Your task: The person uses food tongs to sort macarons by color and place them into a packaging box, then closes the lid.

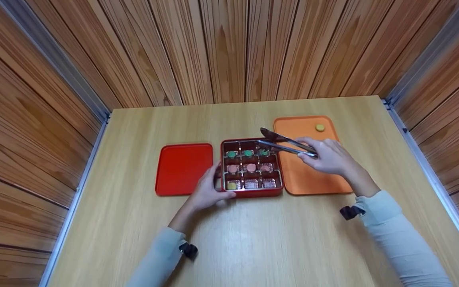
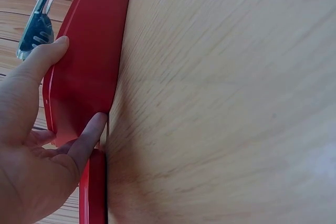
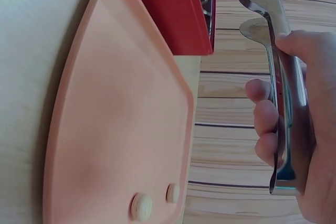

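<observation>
A red box (image 1: 252,193) divided into small compartments stands mid-table. Green pieces (image 1: 248,153) lie in its far row, pink pieces (image 1: 251,168) in the middle row, and a yellow piece (image 1: 232,185) in the near left compartment. My left hand (image 1: 209,191) grips the near left corner, thumb along the front wall, fingers at the left side. My right hand (image 1: 327,156) holds metal tongs (image 3: 287,93), their tips parted with nothing between them, over the box's far right part. Two pale round pieces (image 3: 141,206) rest on the orange tray (image 3: 115,114); the head view shows one yellow.
Left of the box lies a red lid-like tray (image 1: 183,169). The orange tray is close along the box's right side. Wooden plank walls (image 1: 221,52) enclose the table (image 1: 253,239) at the back and both sides.
</observation>
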